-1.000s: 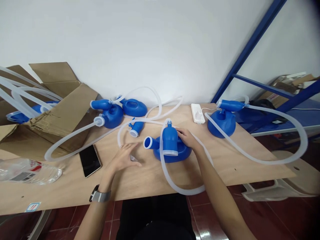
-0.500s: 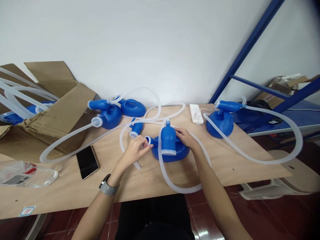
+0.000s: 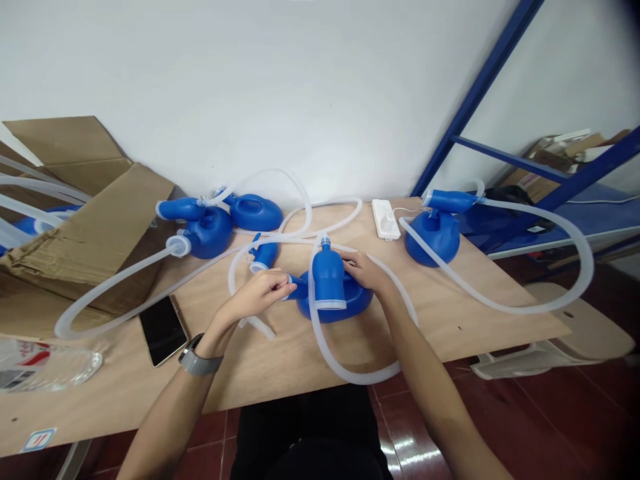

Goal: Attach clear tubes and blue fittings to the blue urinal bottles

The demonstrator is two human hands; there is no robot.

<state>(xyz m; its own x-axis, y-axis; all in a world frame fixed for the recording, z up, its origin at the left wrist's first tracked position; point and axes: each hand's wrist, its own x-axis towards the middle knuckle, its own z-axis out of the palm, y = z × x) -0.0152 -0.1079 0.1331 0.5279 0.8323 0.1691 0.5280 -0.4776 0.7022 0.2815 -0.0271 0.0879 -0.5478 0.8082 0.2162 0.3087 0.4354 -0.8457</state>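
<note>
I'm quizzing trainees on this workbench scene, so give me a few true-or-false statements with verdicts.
The left hand touches the spout of the blue vessel. True.
The right hand holds the phone. False: it rests on the blue vessel, and the phone lies on the table.
A watch is on the left wrist. True.
The white device lies inside the cardboard box. False: it lies at the table's far edge.

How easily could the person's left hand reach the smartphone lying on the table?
Fairly easily, it seems: the left hand is close to the black smartphone, with no looped tubing between them. It must first release the blue spout it pinches.
</note>
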